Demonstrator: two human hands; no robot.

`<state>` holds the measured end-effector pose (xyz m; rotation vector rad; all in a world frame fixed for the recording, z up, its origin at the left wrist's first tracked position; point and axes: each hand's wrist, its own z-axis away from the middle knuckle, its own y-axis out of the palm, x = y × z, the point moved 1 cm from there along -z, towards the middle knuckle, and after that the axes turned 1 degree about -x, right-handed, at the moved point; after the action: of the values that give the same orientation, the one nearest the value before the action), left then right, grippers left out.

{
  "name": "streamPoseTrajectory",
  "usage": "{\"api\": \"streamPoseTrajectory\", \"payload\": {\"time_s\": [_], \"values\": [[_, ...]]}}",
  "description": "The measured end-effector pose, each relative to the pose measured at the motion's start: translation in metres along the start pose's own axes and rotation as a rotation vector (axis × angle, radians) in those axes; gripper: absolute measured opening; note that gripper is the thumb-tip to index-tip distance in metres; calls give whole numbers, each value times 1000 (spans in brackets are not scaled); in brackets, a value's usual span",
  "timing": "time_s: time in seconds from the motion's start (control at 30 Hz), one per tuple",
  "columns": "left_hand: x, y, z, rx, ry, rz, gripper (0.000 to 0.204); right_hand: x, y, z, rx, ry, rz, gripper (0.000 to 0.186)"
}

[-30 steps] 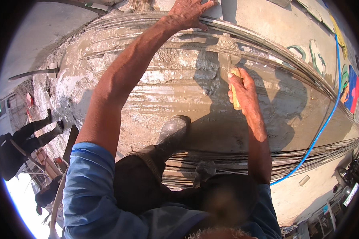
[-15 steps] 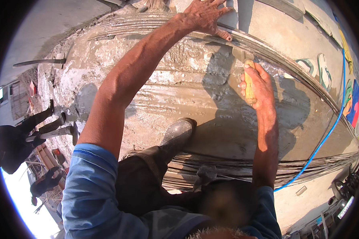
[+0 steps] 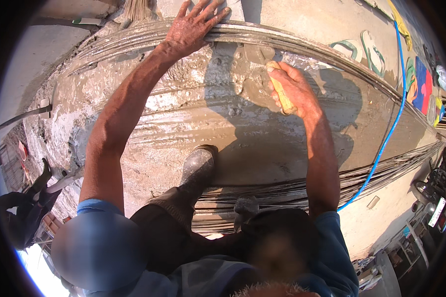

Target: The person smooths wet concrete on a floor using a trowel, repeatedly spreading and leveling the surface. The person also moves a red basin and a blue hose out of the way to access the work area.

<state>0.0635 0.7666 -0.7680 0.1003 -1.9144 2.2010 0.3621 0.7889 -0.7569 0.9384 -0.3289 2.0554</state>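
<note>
A trowel with a rounded yellowish handle (image 3: 281,93) is gripped in the right hand (image 3: 298,90) above wet grey mortar (image 3: 183,114). The left hand (image 3: 189,32) is spread over long, thin grey rods (image 3: 282,38). A dark rubber boot (image 3: 199,164) is planted on the mortar, and a bright blue hose (image 3: 387,141) is seen at right.

blue short sleeves (image 3: 333,242) | bare forearms (image 3: 323,168), fingers (image 3: 216,19) | dark trousers (image 3: 156,235) | dark boots (image 3: 198,166), mud-smeared, rounded toe

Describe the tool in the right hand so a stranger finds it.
Find the wet muddy strip between two bundles of thin rods. Near the farther bundle, the right hand grips the tool. Its thick yellowish handle sets it apart from those slender rods.
</note>
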Motion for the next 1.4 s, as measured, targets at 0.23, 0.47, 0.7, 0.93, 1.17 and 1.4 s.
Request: {"api": "streamPoseTrajectory", "payload": {"time_s": [0.23, 0.47, 0.7, 0.93, 1.17, 1.4], "values": [[-4, -9, -3, 18, -21, -15, 81, -112, -54, 76, -444, -545, 783, 46], [6, 21, 0, -160, -2, -103, 104, -80, -114, 29, -435, -425, 1405, 43], [10, 23, -2, -279, 43, -20, 88, -104, -145, 33, -614, -449, 1423, 44], [8, 10, 0, -166, -4, -37, 108, -165, -235, 112, -935, -318, 673, 37], [-7, 12, -5, -183, 10, -21, 102, -159, -366, 96, -742, -72, 457, 37], [13, 12, 0, -186, 9, -41, 107, -139, -183, 64, -555, -131, 860, 48]]}}
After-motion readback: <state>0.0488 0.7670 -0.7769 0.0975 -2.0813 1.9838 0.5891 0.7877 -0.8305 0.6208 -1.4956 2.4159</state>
